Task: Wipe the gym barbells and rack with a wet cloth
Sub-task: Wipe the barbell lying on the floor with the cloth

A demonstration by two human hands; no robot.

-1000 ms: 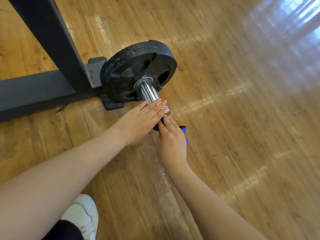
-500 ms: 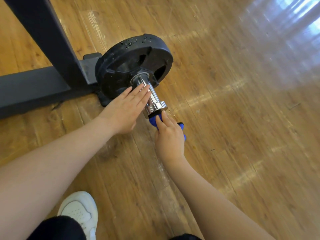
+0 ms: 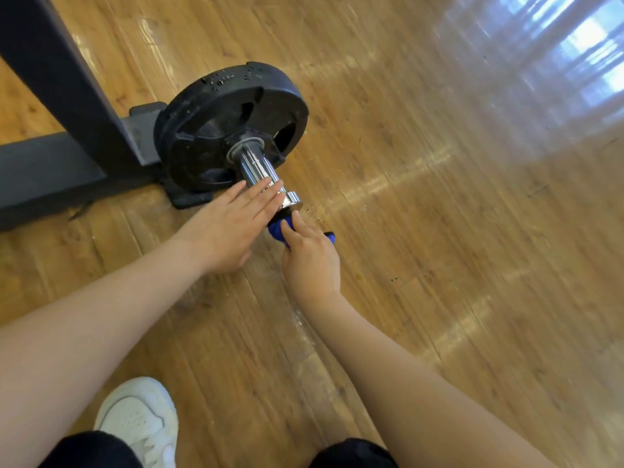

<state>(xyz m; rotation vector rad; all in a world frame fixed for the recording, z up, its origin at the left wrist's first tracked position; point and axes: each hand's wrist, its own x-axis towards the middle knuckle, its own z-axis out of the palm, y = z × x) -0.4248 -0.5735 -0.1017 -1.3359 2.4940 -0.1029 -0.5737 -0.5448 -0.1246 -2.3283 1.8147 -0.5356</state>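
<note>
1. Steadying the chrome barbell sleeve (image 3: 258,168) at centre frame with the left hand (image 3: 224,228), fingers lying straight and flat across the metal, holding nothing.
2. Pressing the blue cloth (image 3: 278,230) up against the sleeve's end cap (image 3: 293,200), just right of centre, with the right hand (image 3: 310,261); grip curled round the bunched cloth, one corner poking out on its right side.
3. Working best by keeping the cloth turning around the cap's rim and face (likely the step in hand), not dabbing at one spot.
4. Keeping the flat left palm firm, since the sleeve looks free to spin under the rubbing.
5. Sliding the cloth up the sleeve toward the black weight plate (image 3: 216,130) afterwards, and moving the left fingers aside first so no strip is missed.
6. Noting droplets on the plate's upper edge, probably needing a pass too.
7. Leaving the dark rack frame (image 3: 50,153), at upper left on the wooden floor (image 3: 439,265), for later.
</note>
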